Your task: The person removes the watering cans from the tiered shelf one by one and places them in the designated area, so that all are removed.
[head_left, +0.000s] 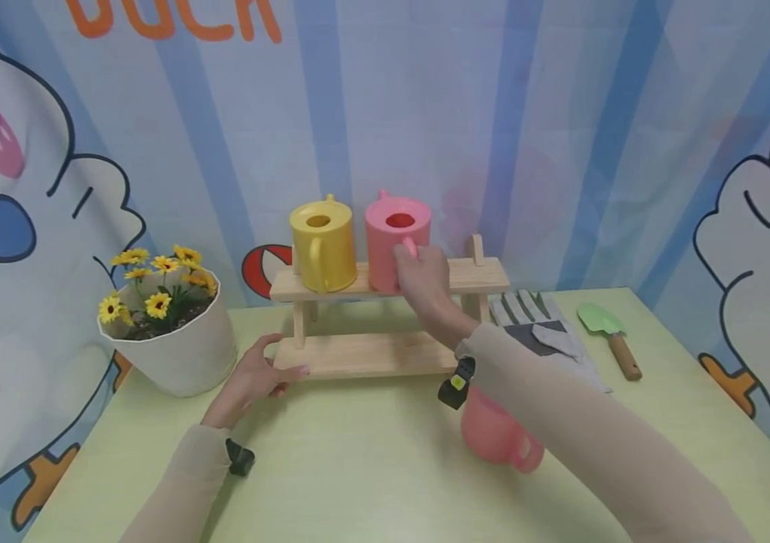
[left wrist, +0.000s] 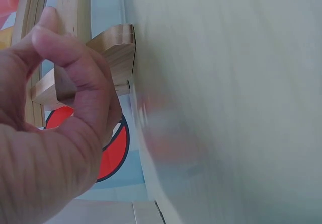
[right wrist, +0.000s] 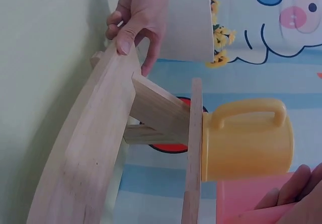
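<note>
A two-tier wooden plant stand (head_left: pixel 357 356) stands on the table near the backdrop. My left hand (head_left: pixel 254 378) grips the left end of its lower shelf, thumb over the top edge. On the upper shelf sits a pink watering can (head_left: pixel 381 245) with a round top opening. My right hand (head_left: pixel 427 285) holds that can by its handle, fingers curled round it. Just left of it stands a yellow watering can (head_left: pixel 333 260), upright with its handle facing me. In the right wrist view, the left hand (right wrist: pixel 143 25) pinches the shelf end beside the stand's leg.
A white pot (head_left: pixel 177 354) of yellow flowers stands at the left. A pink round-bodied vessel (head_left: pixel 493 434) with a loop handle sits partly hidden under my right forearm. Work gloves (head_left: pixel 547 339) and a green trowel (head_left: pixel 615 339) with a wooden handle lie at the right.
</note>
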A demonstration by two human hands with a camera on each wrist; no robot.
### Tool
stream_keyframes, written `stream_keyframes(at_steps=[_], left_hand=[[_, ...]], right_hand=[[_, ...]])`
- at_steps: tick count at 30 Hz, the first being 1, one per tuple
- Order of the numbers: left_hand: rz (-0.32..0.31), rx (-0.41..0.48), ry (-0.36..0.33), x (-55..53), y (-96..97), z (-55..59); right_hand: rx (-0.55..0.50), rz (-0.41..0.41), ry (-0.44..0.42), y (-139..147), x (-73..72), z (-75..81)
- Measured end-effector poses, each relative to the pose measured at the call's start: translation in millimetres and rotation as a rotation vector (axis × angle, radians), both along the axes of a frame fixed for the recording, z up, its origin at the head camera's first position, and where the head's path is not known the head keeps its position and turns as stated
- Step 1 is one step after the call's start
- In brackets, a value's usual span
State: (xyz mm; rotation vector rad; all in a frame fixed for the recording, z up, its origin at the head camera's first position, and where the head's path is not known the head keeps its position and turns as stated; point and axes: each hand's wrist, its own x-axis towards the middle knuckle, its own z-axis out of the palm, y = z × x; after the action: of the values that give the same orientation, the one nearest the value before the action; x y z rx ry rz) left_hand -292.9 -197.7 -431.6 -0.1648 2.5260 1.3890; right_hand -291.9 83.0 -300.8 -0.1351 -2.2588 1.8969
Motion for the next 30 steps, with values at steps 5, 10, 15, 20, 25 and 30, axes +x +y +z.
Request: stream_keyframes(at_steps=[5,10,15,20,25,30], left_hand=[[-0.005,0.001,0.001,0.9,0.2,0.6],[0.001,-0.004,-0.002,0.7,0.6,0.7],[0.004,-0.001,-0.006,0.3,0.5,1.3],[-0.003,0.002,-0.016,-0.1,-1.3,2.2],[-0.009,0.007,-0.015,0.2,-1.4,3.6],[-0.015,0.008,-0.006,1.3,-0.7,2.5]], right_hand=[[-0.007,0.022,0.021,3,12.0,-1.5],[-0.031,0.027,0.025,6,24.7,-1.5],[0.006,0.006,-0.005,8,39.5,-0.9],[0.012,0.021,0.017,11,53.2,-6.5],[0.017,0.065,0.038,15,66.2,-14.8],[0.020,0.079,-0.006,19,82.5,-21.9]])
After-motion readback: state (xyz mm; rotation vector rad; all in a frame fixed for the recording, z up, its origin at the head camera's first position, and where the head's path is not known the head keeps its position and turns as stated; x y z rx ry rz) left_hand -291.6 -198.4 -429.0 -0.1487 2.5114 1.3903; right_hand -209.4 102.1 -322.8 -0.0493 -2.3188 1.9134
